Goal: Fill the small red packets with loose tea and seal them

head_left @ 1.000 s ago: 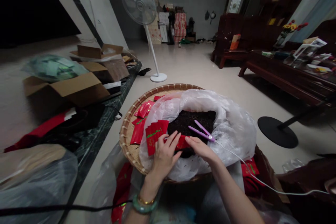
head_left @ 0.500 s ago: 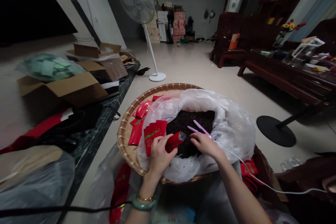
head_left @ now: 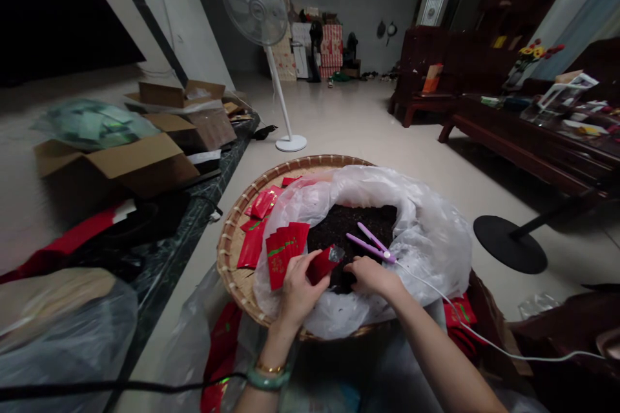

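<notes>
My left hand (head_left: 301, 289) grips a small red foil packet (head_left: 323, 263) tilted to the right, its silvery open mouth over the dark loose material (head_left: 339, 222). The material looks like dried tea and lies in a white plastic bag (head_left: 431, 239) with its rim spread wide. My right hand (head_left: 372, 276) dips into it just right of the packet, fingers curled together, the tips partly hidden. Just beyond that hand rests a purple clamp-shaped sealer (head_left: 372, 244) with a white cord. Left of my left hand lies a fan of red packets (head_left: 283, 250).
A round woven bamboo tray (head_left: 230, 232) carries the bag and more red packets (head_left: 261, 203) at its left. A white standing fan (head_left: 278, 90) is beyond it. Open cardboard boxes (head_left: 140, 155) stand at left, a black round base (head_left: 510, 243) and wooden table (head_left: 523, 135) at right.
My right hand has moved slightly left and down, deeper into the dark material, uncovering more of the purple sealer. My left hand still holds the packet, shifted very little.
</notes>
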Tool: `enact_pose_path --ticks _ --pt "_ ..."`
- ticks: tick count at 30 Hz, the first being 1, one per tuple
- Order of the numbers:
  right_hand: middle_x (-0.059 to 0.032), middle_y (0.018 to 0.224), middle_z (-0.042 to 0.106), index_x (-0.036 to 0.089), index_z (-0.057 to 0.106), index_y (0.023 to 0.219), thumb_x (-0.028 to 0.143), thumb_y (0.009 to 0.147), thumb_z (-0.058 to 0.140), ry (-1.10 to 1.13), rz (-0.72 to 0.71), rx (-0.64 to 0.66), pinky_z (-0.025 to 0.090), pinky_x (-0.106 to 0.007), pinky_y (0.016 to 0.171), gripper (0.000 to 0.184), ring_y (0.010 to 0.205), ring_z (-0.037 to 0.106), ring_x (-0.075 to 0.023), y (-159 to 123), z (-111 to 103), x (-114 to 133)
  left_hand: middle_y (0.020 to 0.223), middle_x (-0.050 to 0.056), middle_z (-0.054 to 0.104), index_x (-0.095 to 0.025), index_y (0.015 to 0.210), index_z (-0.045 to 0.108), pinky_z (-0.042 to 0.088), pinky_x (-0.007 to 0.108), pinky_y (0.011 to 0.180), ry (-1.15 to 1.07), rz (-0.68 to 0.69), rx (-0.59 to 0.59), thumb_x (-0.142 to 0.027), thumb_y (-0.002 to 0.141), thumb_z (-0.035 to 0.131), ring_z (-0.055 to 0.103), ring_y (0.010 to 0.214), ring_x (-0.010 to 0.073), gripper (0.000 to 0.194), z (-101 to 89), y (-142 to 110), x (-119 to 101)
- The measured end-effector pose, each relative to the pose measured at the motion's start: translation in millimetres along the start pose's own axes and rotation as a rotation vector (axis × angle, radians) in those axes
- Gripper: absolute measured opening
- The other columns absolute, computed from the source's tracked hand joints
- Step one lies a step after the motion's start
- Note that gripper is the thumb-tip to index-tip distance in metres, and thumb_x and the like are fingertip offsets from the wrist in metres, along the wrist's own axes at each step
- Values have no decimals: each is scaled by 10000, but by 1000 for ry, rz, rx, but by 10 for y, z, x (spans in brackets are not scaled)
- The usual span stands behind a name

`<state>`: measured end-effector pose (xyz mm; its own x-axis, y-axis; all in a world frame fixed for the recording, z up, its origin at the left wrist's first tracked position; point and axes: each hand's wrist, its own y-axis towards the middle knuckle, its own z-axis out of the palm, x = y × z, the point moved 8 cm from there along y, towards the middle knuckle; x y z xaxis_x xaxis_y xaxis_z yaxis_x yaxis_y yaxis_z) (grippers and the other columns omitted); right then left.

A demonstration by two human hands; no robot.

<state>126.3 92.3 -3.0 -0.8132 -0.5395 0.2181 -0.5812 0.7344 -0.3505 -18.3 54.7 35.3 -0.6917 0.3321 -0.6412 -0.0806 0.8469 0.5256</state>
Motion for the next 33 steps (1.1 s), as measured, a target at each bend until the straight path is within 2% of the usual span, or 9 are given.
enact_pose_path --ticks 2,6,12,19,21,24,27,30,33 --pt "-124 1035 668 168 663 1109 148 679 644 20 -8 3 470 -270 768 432 919 650 -257 14 9 -4 976 71 647 -189 1103 595 523 375 825 -8 -7 10 -216 713 655 597 925 225 395 20 -9 9" --pt "-150 1053 665 141 669 1107 171 629 680 73 6 -13 466 -302 810 479 941 642 -283 49 31 -34 980 69 646 -193 1112 589 523 370 822 -15 -23 18 -221 719 654 600 928 223 400 45 -22 37" --pt "-93 959 720 183 721 991 107 609 643 163 38 -41 468 -257 774 398 918 661 -250 81 57 -91 967 64 646 -199 1104 590 523 368 815 -25 -30 28 -214 717 648 602 920 222 391 54 -20 45" --pt "-51 887 735 170 734 901 65 631 599 274 12 -118 464 -228 753 319 847 668 -199 37 -18 -112 975 69 649 -192 1096 596 522 378 815 -16 -40 22 -217 712 642 603 918 224 388 44 -13 53" --pt "-35 838 734 171 734 878 63 640 606 356 -5 -179 465 -221 716 291 780 665 -178 -1 -109 -139 977 71 654 -191 1099 596 522 381 816 -13 -35 25 -217 710 643 604 924 227 392 44 -8 50" --pt "-18 761 720 178 733 840 80 651 624 487 -3 -334 461 -240 681 239 697 648 -170 -89 -338 -224 969 68 660 -192 1097 598 525 381 812 -5 -26 34 -211 708 643 608 926 229 392 48 2 37" --pt "-11 769 715 189 728 834 102 675 618 558 -13 -507 459 -257 716 211 743 646 -177 -206 -614 -264 975 70 663 -185 1093 599 523 382 825 -2 -26 34 -199 702 642 609 927 228 393 58 15 19" --pt "-12 843 719 198 720 840 104 690 614 591 -74 -631 455 -268 764 206 785 641 -173 -309 -866 -177 988 69 665 -187 1087 599 515 391 843 -7 -21 33 -187 695 640 605 931 229 394 80 31 -18" --pt "-18 844 715 193 714 843 87 688 626 568 -117 -679 457 -264 747 207 759 633 -162 -359 -1036 -19 978 69 667 -186 1088 597 512 395 840 -3 -20 45 -184 694 642 601 931 233 397 109 47 -55"
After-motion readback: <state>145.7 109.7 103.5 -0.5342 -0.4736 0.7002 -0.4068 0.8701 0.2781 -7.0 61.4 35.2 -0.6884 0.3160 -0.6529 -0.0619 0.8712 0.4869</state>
